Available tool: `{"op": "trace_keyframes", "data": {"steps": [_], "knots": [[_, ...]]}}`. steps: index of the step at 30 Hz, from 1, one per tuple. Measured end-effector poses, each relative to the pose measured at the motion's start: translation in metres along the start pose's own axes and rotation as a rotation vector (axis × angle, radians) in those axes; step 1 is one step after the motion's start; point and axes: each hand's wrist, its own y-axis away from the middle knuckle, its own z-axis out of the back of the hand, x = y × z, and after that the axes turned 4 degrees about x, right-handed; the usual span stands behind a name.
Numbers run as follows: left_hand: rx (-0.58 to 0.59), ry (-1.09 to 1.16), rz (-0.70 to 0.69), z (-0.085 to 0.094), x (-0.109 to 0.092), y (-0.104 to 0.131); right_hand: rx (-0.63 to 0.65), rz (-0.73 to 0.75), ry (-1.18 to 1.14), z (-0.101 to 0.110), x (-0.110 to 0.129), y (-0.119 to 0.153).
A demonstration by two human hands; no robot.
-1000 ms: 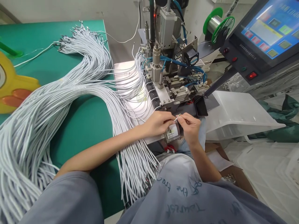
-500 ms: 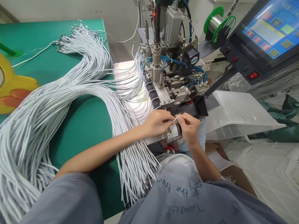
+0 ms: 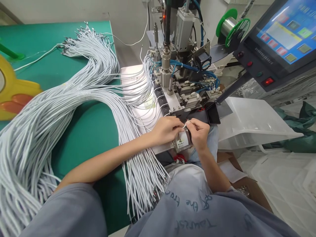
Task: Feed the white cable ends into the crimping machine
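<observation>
Between my two hands, in front of the machine, is the end of a white cable (image 3: 184, 125). My left hand (image 3: 168, 129) pinches the cable from the left side. Thumb and fingers of my right hand (image 3: 198, 131) are closed on its tip, where fine wire ends are partly hidden. Just below the fingers sits a metal cylinder with a white label (image 3: 182, 139). A large bundle of white cables (image 3: 96, 93) curves over the table, and its loose ends hang under my left forearm. Several single cables run from the bundle into the machine (image 3: 170, 82).
A green table (image 3: 93, 131) lies at the left, with a yellow duck-shaped object (image 3: 17, 89) at its edge. To the right are a control screen (image 3: 287, 29), a wire spool (image 3: 230, 25), a translucent plastic bin (image 3: 254, 121) and a cardboard box (image 3: 254, 189).
My right hand has shifted slightly left, towards my left hand, and its fingers now cover more of the cable tip. My left hand stays nearly in place.
</observation>
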Motion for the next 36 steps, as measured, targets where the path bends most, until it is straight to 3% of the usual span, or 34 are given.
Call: {"op": "trace_keyframes", "data": {"steps": [3,8,11,19,26,36], "knots": [[0.101,0.046,0.038,-0.002,0.001,0.000,-0.020,-0.060,-0.007,-0.004,-0.009,0.001],[0.304,-0.342,0.122,-0.005,0.014,-0.001,0.107,-0.168,0.021,0.003,-0.038,-0.013],[0.391,-0.428,0.158,-0.006,0.019,-0.002,0.177,-0.243,-0.025,0.003,-0.053,-0.022],[0.438,-0.448,0.144,-0.005,0.017,-0.002,0.216,-0.319,-0.149,-0.006,-0.057,-0.028],[0.453,-0.459,0.103,-0.003,0.018,-0.001,0.259,-0.326,-0.144,-0.004,-0.055,-0.031],[0.509,-0.467,0.104,0.003,0.013,-0.004,0.338,-0.463,-0.201,-0.002,-0.056,-0.035]]}}
